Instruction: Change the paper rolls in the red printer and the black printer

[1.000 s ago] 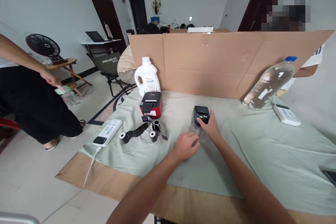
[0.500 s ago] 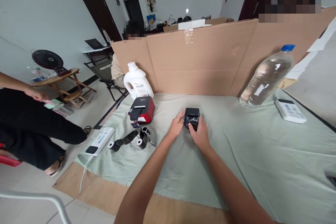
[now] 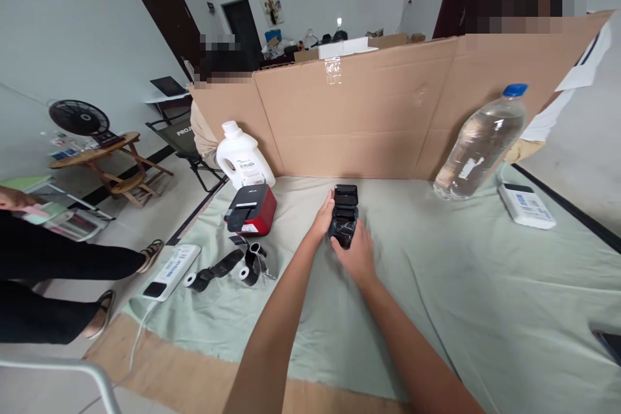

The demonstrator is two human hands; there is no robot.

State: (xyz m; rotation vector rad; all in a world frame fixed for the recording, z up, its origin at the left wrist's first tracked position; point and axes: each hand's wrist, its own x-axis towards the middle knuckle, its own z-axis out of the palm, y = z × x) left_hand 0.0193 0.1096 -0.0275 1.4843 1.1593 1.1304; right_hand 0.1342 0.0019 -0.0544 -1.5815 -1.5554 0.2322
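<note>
A small black portable printer [image 3: 344, 230] lies on the green cloth in front of me, its lid [image 3: 346, 195] flipped up and back on the far side. My right hand [image 3: 358, 252] grips the printer's near right side, the thumb over its front. Against the left side rests my left hand [image 3: 323, 218], its fingers along the edge by the lid and partly hidden. What lies inside the printer's compartment is too dark to make out. Left of my arms are black paper rolls [image 3: 248, 275] and a red and black label printer [image 3: 257, 210].
A white jug [image 3: 244, 158] stands behind the label printer. A power strip [image 3: 172, 272] lies at the left edge, another white device [image 3: 526, 205] at the right. A water bottle [image 3: 482, 145] leans on the cardboard screen [image 3: 349, 123]. A person's legs [image 3: 63, 259] are at left.
The black printer's lid has swung up and away from me, showing its compartment. My left hand has come against the printer's side. The view has shifted slightly right.
</note>
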